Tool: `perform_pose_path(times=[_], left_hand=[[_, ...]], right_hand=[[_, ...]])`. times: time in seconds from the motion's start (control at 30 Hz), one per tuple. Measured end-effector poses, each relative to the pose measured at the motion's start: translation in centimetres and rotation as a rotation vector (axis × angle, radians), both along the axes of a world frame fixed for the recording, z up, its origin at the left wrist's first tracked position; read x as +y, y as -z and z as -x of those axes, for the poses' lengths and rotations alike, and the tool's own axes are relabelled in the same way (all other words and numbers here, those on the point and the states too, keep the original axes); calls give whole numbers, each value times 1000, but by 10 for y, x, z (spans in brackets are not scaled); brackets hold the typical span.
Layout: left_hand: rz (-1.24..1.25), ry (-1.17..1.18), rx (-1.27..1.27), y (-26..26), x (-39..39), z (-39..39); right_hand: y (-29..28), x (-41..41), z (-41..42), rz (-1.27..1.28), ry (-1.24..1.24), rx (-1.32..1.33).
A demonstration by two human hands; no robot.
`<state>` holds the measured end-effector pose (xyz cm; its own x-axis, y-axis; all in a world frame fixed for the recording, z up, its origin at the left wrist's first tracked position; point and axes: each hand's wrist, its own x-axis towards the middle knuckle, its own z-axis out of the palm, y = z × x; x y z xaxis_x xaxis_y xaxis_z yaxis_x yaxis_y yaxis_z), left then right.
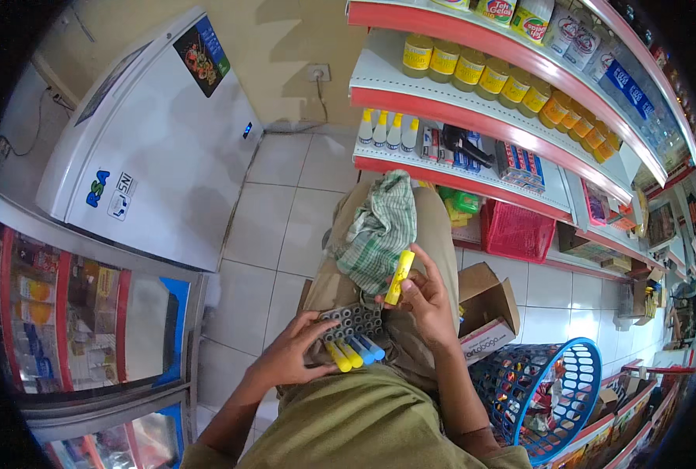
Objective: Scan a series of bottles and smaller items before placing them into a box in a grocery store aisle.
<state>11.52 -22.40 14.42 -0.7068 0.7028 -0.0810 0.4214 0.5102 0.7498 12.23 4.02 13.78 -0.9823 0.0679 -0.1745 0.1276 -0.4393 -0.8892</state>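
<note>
On the person's lap lies a dark grey holder (348, 323) with rows of round openings. My left hand (298, 352) grips its left side. Two yellow tubes (344, 356) and two blue tubes (368, 350) stick out of the holder's near edge. Raised above the right thigh, my right hand (421, 296) holds a yellow tube (400, 277) upright between thumb and fingers; small printed marks show on it. A green and white checked cloth (383, 234) is draped over the lap, beyond the holder.
Shelves (471, 111) with bottles and boxes stand ahead and to the right. An open cardboard box (489, 311) and a blue plastic basket (535, 398) of packets are at the right. A white chest freezer (166, 140) and a glass display case (96, 328) stand left.
</note>
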Motion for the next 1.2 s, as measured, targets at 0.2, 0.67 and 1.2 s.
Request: perform_pose_path(times=[0.2, 0.67, 1.2], left_hand=[[-37, -43, 8, 7, 11, 3], [-783, -293, -629, -6, 73, 80], [-961, -175, -1137, 70, 113, 130]], right_hand=[[-1, 2, 0, -73, -22, 16], [-9, 41, 61, -263, -76, 130], [119, 274, 276, -2014, 126, 93]])
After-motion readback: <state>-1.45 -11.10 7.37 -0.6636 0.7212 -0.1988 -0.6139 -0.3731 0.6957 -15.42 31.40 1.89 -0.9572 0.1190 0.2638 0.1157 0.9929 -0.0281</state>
